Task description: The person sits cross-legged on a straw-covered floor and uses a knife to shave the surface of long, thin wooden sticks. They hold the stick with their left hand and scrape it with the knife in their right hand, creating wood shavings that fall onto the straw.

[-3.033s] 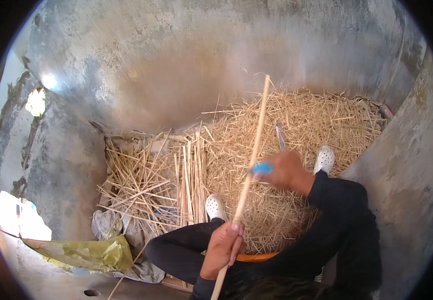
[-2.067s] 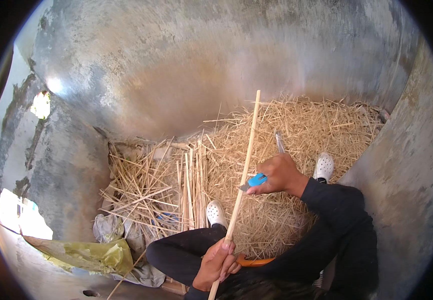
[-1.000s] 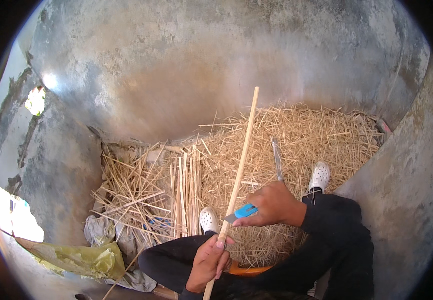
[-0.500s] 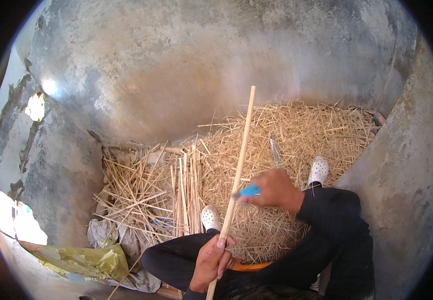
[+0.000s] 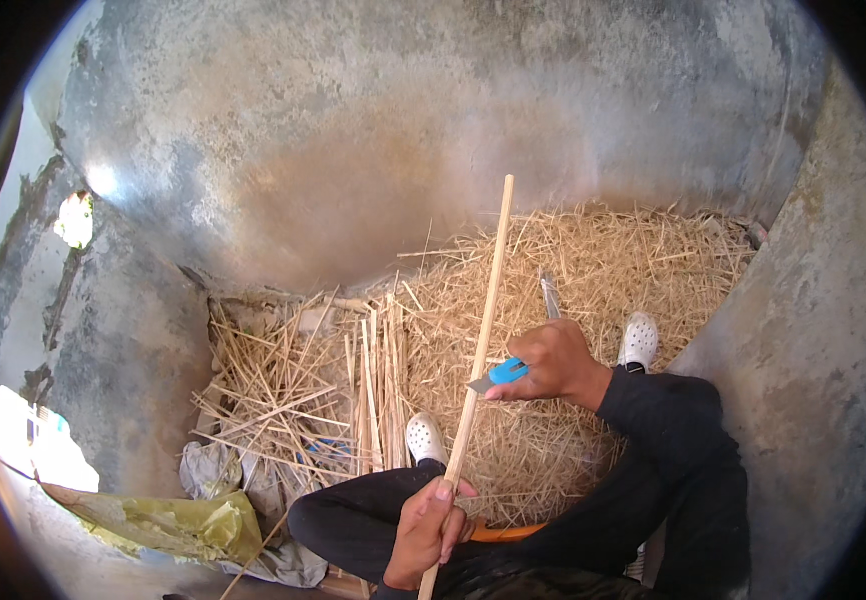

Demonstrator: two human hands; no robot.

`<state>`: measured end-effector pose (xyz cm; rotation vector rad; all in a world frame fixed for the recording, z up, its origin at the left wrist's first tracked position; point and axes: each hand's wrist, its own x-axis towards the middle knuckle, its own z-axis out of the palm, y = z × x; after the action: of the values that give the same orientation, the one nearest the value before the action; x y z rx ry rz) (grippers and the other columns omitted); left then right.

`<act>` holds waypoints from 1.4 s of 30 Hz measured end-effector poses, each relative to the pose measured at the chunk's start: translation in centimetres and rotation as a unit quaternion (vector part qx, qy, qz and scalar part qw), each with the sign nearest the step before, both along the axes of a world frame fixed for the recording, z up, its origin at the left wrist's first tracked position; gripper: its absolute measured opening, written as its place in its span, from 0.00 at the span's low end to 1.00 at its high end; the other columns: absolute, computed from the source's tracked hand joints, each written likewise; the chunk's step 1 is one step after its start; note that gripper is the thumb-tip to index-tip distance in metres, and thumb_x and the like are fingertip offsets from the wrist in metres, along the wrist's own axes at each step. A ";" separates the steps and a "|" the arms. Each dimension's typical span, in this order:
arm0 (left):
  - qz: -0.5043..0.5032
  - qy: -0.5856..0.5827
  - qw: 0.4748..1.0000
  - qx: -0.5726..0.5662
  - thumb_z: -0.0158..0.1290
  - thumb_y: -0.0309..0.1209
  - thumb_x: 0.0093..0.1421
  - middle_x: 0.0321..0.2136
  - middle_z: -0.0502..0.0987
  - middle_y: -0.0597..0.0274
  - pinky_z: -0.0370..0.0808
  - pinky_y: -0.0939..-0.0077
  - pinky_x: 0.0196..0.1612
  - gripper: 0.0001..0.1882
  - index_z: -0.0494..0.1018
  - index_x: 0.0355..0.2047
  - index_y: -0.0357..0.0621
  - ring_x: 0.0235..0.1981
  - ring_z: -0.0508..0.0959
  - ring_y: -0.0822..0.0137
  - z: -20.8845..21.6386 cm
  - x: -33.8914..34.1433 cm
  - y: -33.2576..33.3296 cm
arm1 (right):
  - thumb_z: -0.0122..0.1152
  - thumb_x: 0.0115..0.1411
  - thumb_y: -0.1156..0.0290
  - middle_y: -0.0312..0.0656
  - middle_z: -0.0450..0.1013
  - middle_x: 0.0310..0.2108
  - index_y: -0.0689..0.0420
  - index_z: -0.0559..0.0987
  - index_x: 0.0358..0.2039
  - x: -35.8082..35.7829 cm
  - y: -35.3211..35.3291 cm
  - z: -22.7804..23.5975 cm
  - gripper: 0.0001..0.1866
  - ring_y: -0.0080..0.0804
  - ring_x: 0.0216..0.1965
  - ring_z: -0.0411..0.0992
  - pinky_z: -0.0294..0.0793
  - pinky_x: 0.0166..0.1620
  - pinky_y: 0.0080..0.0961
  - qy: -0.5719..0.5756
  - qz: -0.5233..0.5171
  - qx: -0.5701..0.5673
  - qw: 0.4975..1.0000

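A long pale strip of split wood or bamboo point(image 5: 491, 300) slants up and away from my lap. Near its lower end my left hand point(image 5: 427, 530) is closed around it, thumb on top. My right hand point(image 5: 553, 362) grips a blue-handled utility knife point(image 5: 509, 371), its short blade lying against the strip about halfway along. Just beyond my right hand a second metal blade point(image 5: 550, 295) lies on the shavings; its near end is hidden behind the hand.
A thick heap of straw-like shavings point(image 5: 613, 260) covers the floor between my white clogs point(image 5: 424, 438). To the left lie loose sticks point(image 5: 273, 375) and a bundle of upright strips point(image 5: 377, 390). Yellow sheeting point(image 5: 208, 530) is at lower left. Concrete walls point(image 5: 433, 120) close in around me.
The knife, blurred before, is now sharp, its blade still at the strip. My right hand has risen slightly and turned. My left hand keeps its hold on the strip.
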<state>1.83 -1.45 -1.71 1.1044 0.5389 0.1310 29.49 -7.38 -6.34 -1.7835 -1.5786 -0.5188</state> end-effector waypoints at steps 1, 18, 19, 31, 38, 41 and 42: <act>-0.001 0.000 1.000 -0.002 0.34 0.42 0.70 0.04 0.56 0.70 0.57 0.81 0.17 0.19 0.66 0.40 0.36 0.04 0.53 0.77 -0.1 0.0 0.0 | 0.48 0.45 0.24 0.32 0.60 0.06 0.49 0.67 0.07 0.6 0.2 -0.4 0.38 0.26 0.07 0.61 0.58 0.12 0.27 0.007 -0.028 -0.009 1.000; 0.013 0.050 0.997 0.059 0.36 0.41 0.70 0.06 0.59 0.71 0.58 0.86 0.17 0.21 0.68 0.45 0.35 0.06 0.56 0.79 -1.4 -1.9 0.2 | 0.39 0.57 0.31 0.39 0.60 0.08 0.58 0.68 0.08 10.9 -0.5 -1.8 0.41 0.34 0.12 0.60 0.61 0.21 0.36 0.319 -0.183 -0.128 0.921; 0.021 0.055 0.996 0.064 0.36 0.41 0.70 0.06 0.59 0.71 0.58 0.87 0.16 0.21 0.67 0.46 0.35 0.06 0.56 0.80 -0.9 -1.3 0.5 | 0.45 0.58 0.34 0.39 0.59 0.07 0.58 0.69 0.09 6.9 0.0 -0.8 0.38 0.33 0.12 0.61 0.62 0.21 0.34 0.284 -0.140 -0.139 0.938; -0.012 0.050 0.988 0.149 0.37 0.40 0.70 0.08 0.59 0.73 0.52 0.88 0.14 0.17 0.66 0.41 0.37 0.08 0.56 0.83 0.9 1.0 0.1 | 0.55 0.43 0.27 0.36 0.61 0.07 0.53 0.66 0.09 0.2 0.6 -0.1 0.37 0.34 0.10 0.64 0.64 0.18 0.32 -0.024 0.020 -0.026 0.999; -0.043 0.048 0.992 0.112 0.38 0.40 0.69 0.08 0.58 0.73 0.52 0.88 0.13 0.17 0.67 0.42 0.37 0.08 0.56 0.82 0.3 -0.8 -2.1 | 0.43 0.54 0.28 0.37 0.68 0.12 0.46 0.84 0.27 8.3 -0.4 -0.2 0.35 0.30 0.15 0.68 0.66 0.19 0.29 0.224 -0.190 -0.139 0.946; -0.031 0.054 0.987 0.145 0.37 0.39 0.70 0.08 0.59 0.74 0.52 0.88 0.13 0.17 0.67 0.43 0.37 0.08 0.57 0.83 0.2 0.5 -0.6 | 0.45 0.50 0.26 0.39 0.69 0.11 0.50 0.82 0.22 0.6 -0.6 -2.9 0.37 0.35 0.14 0.69 0.67 0.20 0.34 0.145 -0.048 -0.097 0.984; -0.026 0.046 0.986 0.159 0.37 0.39 0.70 0.08 0.59 0.74 0.53 0.88 0.13 0.17 0.67 0.43 0.37 0.08 0.57 0.83 0.1 0.6 -0.2 | 0.49 0.51 0.29 0.40 0.69 0.11 0.50 0.81 0.21 -2.0 -0.7 -1.8 0.34 0.38 0.14 0.69 0.67 0.19 0.33 0.108 0.001 -0.123 0.987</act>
<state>2.46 -1.65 -1.59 1.4399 0.5833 0.1239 27.48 -8.07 -8.18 -1.9465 -1.5441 -0.1256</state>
